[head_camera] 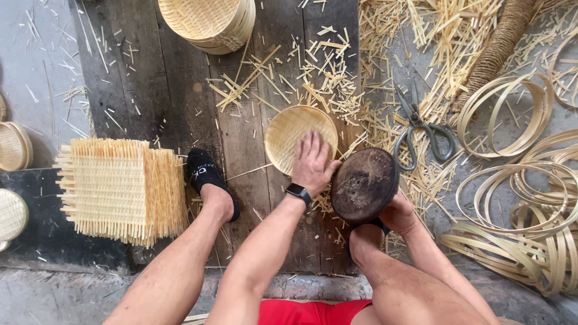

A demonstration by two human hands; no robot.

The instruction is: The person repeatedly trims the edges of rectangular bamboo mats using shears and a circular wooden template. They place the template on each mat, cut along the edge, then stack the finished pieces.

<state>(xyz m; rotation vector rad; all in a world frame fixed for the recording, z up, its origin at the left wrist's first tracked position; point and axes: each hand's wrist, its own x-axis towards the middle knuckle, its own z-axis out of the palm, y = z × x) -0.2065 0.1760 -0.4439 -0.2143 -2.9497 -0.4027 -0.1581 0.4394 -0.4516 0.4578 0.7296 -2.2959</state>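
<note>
The round woven bamboo tray point(295, 133) lies on the dark wooden boards point(150, 78) just ahead of the person, its near edge covered by the left hand point(312, 162). That hand lies flat on the tray with fingers spread and only slightly bent, pressing rather than gripping; a dark watch point(298, 192) sits on its wrist. Just right of the tray, touching the left hand's thumb side, is a dark round wooden block point(363, 183). The right hand point(398, 213) cups this block from below and behind; its fingers are hidden by the block, so how tightly they close cannot be told (only the back of the hand shows).

One pair of scissors point(421, 126) lies open-handled among the bamboo offcuts point(325, 72) to the right. Beyond them, loose bamboo hoops point(518, 198) overlap in a heap too tangled to count, and a coil of rope point(500, 45) runs off the top edge.

At the top, one stack of finished trays point(208, 21) is cut off by the frame. To the left stands one square stack of woven mats point(120, 188), and beside it one foot in a black sock point(208, 177). Three more round woven pieces point(13, 144) are partly cut off at the left edge.
</note>
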